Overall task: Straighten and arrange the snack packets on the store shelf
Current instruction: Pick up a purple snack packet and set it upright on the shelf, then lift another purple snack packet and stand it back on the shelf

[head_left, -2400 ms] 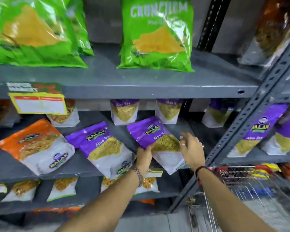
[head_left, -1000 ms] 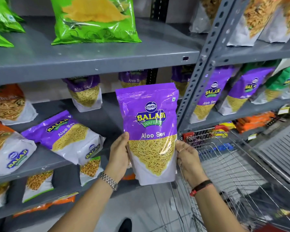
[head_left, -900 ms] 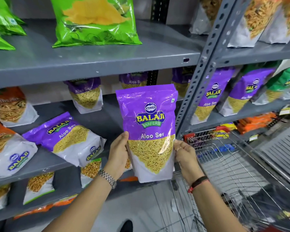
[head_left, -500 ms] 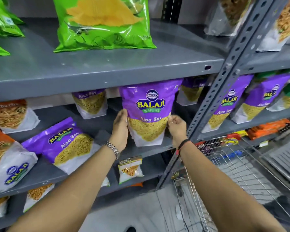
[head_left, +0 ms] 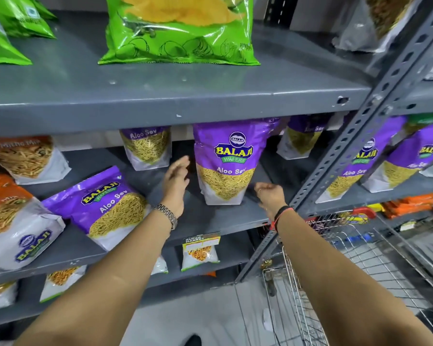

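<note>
Purple Aloo Sev packet [head_left: 225, 163] stands upright on the middle shelf [head_left: 210, 218], left hand [head_left: 176, 186] open beside it, right hand [head_left: 270, 196] loosely curled, neither grip holding anything.

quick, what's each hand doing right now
Left hand: open, holding nothing, beside the upright Aloo Sev packet.
Right hand: loosely curled, empty, off the packet.

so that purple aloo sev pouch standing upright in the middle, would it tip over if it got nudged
Probably, fairly easily. The upright purple pouch is tall, stands on a narrow gusseted base, and neither the left hand nor the right hand touches it. It looks light and puffy, so it would likely slide or topple. The glossy film suggests a slippery grip.
</note>
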Motion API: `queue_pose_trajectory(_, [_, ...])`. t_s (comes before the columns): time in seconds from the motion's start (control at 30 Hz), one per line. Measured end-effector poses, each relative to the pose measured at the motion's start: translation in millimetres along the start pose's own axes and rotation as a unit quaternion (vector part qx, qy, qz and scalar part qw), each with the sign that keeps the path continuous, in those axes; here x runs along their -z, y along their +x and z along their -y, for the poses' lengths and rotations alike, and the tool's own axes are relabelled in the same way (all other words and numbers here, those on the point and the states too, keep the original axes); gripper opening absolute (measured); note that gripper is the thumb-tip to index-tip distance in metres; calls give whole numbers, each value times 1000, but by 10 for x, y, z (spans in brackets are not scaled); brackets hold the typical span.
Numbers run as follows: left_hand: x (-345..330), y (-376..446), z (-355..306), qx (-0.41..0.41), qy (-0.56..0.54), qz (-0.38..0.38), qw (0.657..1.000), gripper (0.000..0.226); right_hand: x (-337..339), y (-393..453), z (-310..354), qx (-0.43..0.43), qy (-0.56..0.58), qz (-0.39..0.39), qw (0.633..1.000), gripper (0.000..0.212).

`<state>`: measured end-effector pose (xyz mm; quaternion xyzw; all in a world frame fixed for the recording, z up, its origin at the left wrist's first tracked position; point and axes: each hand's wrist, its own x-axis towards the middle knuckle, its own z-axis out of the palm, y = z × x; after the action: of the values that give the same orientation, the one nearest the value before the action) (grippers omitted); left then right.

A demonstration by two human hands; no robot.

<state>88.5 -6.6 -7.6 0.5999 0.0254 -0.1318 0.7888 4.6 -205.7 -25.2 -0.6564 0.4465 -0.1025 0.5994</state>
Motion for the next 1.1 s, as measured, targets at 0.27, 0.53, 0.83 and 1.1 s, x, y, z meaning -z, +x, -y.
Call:
queue_pose_trajectory(0.27, [1019, -457, -122, -121, -19, -213, 969, 30, -160, -738, -116, -25, -50, 203, 978, 33])
queue_pose_trajectory(0.53, [2077, -638, -218, 119, 103, -252, 955, 26, -1255, -1229, 69, 46, -120, 237, 963, 21])
queue_pose_trajectory(0.83, [2268, -374, 188, 219, 7, -207, 953, 31, -2023, -1122, 267, 60, -327, 246, 911, 29])
queue_pose_trajectory(1.1, [2262, -481, 244, 182, 1, -183, 966, 31, -1890, -1140, 13, -2, -281, 212, 936, 23])
